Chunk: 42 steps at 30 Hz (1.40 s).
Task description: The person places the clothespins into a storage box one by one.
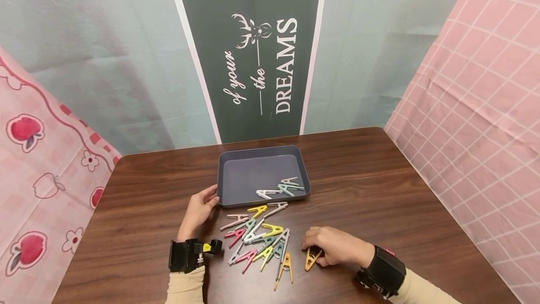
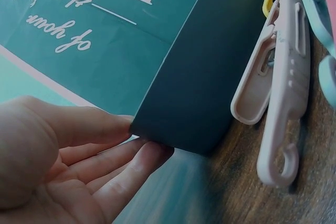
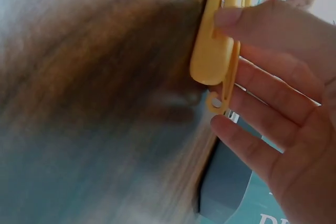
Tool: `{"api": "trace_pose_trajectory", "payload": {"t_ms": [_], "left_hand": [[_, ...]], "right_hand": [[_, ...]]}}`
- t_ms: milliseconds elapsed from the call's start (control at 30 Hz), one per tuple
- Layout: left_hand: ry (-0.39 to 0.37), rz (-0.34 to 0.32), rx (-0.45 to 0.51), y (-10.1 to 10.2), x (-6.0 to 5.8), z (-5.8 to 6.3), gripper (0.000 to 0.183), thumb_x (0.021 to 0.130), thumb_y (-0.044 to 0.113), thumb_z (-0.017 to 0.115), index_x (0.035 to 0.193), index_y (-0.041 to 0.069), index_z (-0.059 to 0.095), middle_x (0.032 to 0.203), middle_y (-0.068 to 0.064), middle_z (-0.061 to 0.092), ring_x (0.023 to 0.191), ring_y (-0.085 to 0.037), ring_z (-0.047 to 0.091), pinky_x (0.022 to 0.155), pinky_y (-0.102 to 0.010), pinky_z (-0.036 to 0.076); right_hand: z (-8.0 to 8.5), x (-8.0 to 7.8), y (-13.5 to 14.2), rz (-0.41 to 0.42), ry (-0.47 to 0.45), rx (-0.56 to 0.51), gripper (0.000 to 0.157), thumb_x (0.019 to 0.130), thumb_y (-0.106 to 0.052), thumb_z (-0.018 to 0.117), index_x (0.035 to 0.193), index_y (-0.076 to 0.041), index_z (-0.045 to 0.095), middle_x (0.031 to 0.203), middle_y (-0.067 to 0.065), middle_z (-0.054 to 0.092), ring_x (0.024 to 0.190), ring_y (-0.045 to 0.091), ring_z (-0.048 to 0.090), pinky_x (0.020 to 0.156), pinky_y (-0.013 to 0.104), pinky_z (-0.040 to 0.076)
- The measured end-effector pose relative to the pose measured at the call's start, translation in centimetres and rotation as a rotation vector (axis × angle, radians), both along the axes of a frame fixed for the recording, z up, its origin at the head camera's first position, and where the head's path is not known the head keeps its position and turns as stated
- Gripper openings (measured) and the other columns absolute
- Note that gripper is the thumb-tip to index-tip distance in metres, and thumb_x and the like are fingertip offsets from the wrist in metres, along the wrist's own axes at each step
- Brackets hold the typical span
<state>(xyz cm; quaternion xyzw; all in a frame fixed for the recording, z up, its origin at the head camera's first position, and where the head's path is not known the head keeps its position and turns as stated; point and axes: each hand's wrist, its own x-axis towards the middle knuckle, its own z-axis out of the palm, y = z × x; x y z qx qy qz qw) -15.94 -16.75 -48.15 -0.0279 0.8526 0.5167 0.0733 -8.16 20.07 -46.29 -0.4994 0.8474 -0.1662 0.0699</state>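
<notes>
Wood table, curtains around. I'm watching the left hand pinching the near-left corner of the tray; clips are lying inside, near right. Right hand is clamping an orange clip between thumb and fingers, right of the loose pile.

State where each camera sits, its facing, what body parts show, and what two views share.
Head: worn on the head, facing forward and down at the table, tray and clips; left hand, right hand and sleeves show.
Left wrist: worn there, facing the tray's corner; left thumb and fingers show.
Right wrist: worn there, facing the held orange clip; right thumb and fingers show.
Both wrist views share the tray and lettered banner.
</notes>
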Motion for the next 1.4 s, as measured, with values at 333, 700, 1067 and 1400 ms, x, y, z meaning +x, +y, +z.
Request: {"api": "trace_pose_trajectory", "payload": {"t_ms": [333, 700, 1067, 1400], "left_hand": [[0.013, 0.005, 0.012, 0.0, -0.1, -0.1, 0.045, 0.094, 0.002, 0.054, 0.138, -0.005, 0.048, 0.136, -0.027, 0.055, 0.125, -0.038, 0.057, 0.103, -0.046, 0.049], [0.008, 0.001, 0.025, 0.1, 0.0, 0.0, 0.046, 0.094, 0.001, 0.054, 0.139, -0.006, 0.047, 0.136, -0.028, 0.055, 0.126, -0.039, 0.056, 0.103, -0.046, 0.050], [0.008, -0.023, 0.038, 0.1, 0.2, 0.3, 0.046, 0.094, 0.000, 0.052, 0.139, -0.010, 0.043, 0.139, -0.030, 0.050, 0.128, -0.041, 0.053, 0.104, -0.045, 0.048], [0.007, -0.058, 0.032, 0.1, 0.3, 0.7, 0.047, 0.095, -0.001, 0.050, 0.139, -0.013, 0.041, 0.140, -0.032, 0.048, 0.128, -0.042, 0.053, 0.104, -0.045, 0.048]], "right_hand": [[-0.3, -0.2, -0.3, -0.003, -0.005, -0.014, 0.028, 0.064, -0.007, 0.075, 0.090, -0.016, 0.074, 0.086, -0.010, 0.065, 0.083, -0.002, 0.056, 0.071, 0.006, 0.045], [0.7, -0.8, -1.4, -0.050, 0.034, -0.043, 0.019, 0.070, -0.016, 0.077, 0.089, -0.017, 0.073, 0.079, -0.006, 0.062, 0.075, 0.002, 0.055, 0.066, 0.008, 0.043], [1.2, -1.5, -3.5, -0.151, -0.008, -0.089, 0.020, 0.076, -0.018, 0.074, 0.096, -0.014, 0.073, 0.088, -0.005, 0.066, 0.083, 0.004, 0.060, 0.073, 0.015, 0.052], [1.8, -2.5, -5.5, -0.177, 0.041, -0.152, 0.021, 0.081, -0.021, 0.073, 0.102, -0.014, 0.073, 0.094, -0.004, 0.068, 0.086, 0.007, 0.063, 0.078, 0.019, 0.054]]}}
